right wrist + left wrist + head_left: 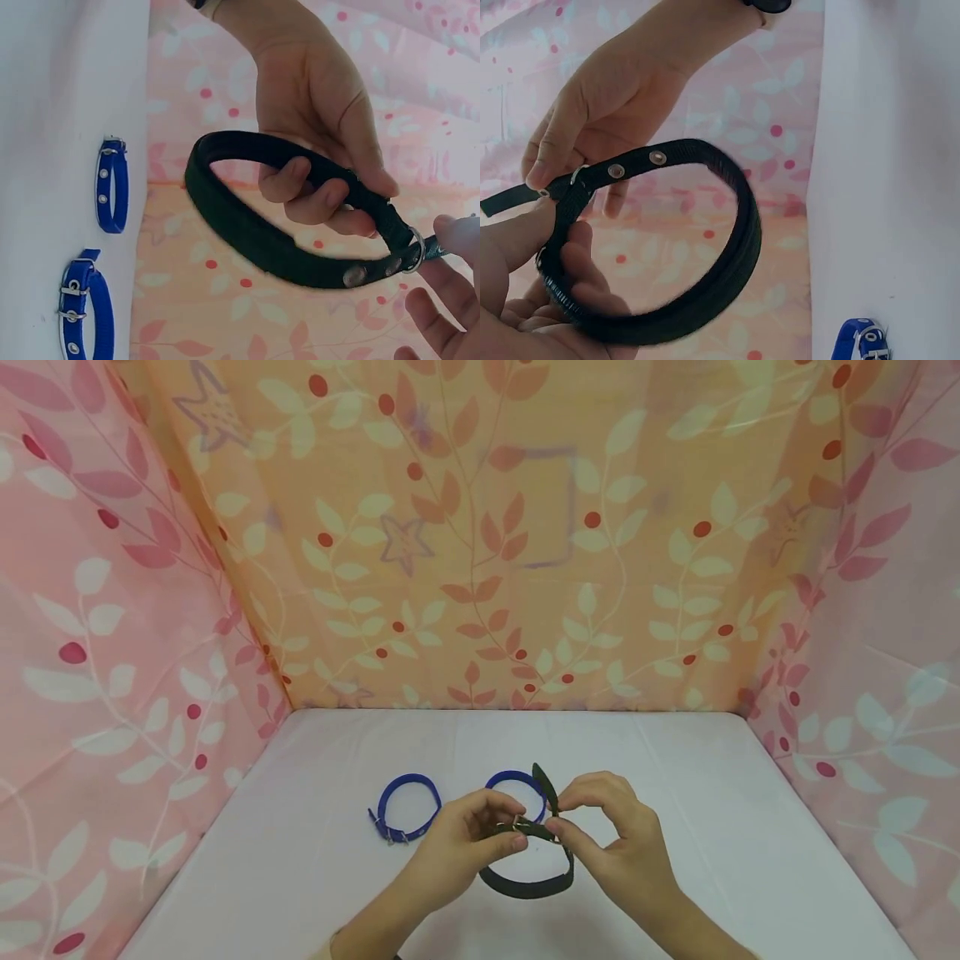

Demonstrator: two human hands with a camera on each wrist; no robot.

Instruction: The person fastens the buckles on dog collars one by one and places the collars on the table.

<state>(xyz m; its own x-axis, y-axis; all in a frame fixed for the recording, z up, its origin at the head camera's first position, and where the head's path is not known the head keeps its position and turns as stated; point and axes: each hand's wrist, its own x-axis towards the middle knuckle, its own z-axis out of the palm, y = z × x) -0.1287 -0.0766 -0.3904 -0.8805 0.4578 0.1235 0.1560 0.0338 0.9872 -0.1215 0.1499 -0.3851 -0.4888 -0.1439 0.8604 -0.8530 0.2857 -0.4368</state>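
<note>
Both hands hold a dark green, nearly black buckled collar above the table, its strap bent into a loop. My left hand grips the buckle part, fingers curled round the band. With thumb and fingertips, my right hand pinches the strap near its free end, which sticks up past the fingers in the head view. Eyelets show along the strap in the left wrist view. A metal ring surrounds the strap between the two hands in the right wrist view. Fingers partly hide the buckle.
Two blue collars lie on the white table: one blue collar left of the hands, another blue collar just behind them, partly covered by the dark one. Patterned cloth walls enclose the table's back and sides.
</note>
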